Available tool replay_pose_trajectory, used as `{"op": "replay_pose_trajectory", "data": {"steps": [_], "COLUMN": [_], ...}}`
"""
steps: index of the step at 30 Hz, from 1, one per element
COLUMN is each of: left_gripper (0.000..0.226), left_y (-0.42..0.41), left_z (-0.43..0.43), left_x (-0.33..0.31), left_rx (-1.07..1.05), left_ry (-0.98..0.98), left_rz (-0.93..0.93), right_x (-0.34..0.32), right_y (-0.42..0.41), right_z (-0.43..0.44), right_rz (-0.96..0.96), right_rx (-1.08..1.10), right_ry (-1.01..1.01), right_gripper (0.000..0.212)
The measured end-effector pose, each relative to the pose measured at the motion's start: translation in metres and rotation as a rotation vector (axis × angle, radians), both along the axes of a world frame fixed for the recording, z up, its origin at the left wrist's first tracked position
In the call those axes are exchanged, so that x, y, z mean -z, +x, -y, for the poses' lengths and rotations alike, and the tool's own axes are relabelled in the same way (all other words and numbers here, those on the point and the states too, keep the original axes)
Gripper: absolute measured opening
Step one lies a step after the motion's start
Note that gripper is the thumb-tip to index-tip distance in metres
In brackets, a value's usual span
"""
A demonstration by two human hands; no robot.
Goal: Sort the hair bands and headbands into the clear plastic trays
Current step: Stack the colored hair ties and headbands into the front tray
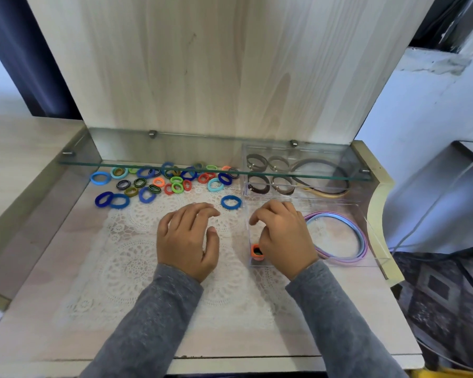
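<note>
Hands are held apart, palms down, in grey sleeves. The left hand (187, 241) is kept over the lace mat (137, 268) with fingers loosely curved and nothing held. The right hand (281, 238) is held over the left end of the near tray (377, 241); an orange hair band (257, 251) is seen upright at its thumb, but whether it is gripped cannot be told. The table (52, 268) is crossed at the back by a glass shelf (175, 162). 2 clear trays are set on the right. Under the shelf, the far tray (311, 199) is filled with dark headbands (317, 160) and brown hair bands (258, 184). Pastel headbands (339, 260) are laid in the near tray. Loose coloured hair bands (161, 181) are scattered at the back left.
</note>
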State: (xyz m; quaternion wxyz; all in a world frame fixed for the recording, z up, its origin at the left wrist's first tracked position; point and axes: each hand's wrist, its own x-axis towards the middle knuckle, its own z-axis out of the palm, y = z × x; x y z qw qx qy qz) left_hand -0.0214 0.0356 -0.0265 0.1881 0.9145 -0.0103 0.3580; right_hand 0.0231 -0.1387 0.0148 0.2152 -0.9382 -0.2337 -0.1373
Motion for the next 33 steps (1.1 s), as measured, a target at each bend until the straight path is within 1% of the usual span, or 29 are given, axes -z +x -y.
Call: {"op": "replay_pose_trajectory", "data": {"steps": [3,5,9,11,14,19,22,25,30,33], "left_gripper": [0.032,0.031,0.034,0.037,0.043,0.046,0.045,0.047,0.045,0.039], "left_y": [0.0,0.0,0.0,0.001,0.007,0.021,0.032,0.041,0.046,0.045], "left_z": [-0.014,-0.026,-0.05,-0.06,-0.071,-0.084,-0.092,-0.098,-0.102,-0.102], "left_x": [0.0,0.002,0.006,0.009,0.012,0.015,0.015,0.015,0.021,0.021], "left_rx": [-0.1,-0.171,-0.297,-0.352,-0.42,-0.444,-0.452,-0.446,-0.436,-0.432], "left_ry": [0.0,0.01,0.053,0.07,0.07,0.125,0.121,0.113,0.108,0.111], "left_rz": [-0.011,-0.026,-0.087,-0.163,-0.266,-0.298,-0.321,-0.352,-0.364,-0.345], "right_x": [-0.002,0.001,0.016,0.027,0.039,0.045,0.045,0.045,0.045,0.047], "right_y": [-0.006,-0.009,-0.013,-0.012,-0.007,0.007,0.014,0.022,0.035,0.042], "right_z": [-0.027,-0.046,-0.077,-0.088,-0.101,-0.118,-0.127,-0.135,-0.149,-0.157], "right_rz": [0.009,-0.013,-0.13,-0.174,-0.175,-0.161,-0.148,-0.147,-0.149,-0.141], "right_rx": [-0.042,-0.107,-0.208,-0.21,-0.184,-0.089,-0.038,0.005,0.007,-0.007], "right_ry": [0.106,0.131,0.048,-0.02,-0.102,-0.152,-0.188,-0.182,-0.171,-0.16], "right_gripper": [0.032,0.032,0.039,0.043,0.048,0.053,0.058,0.061,0.062,0.056]}}
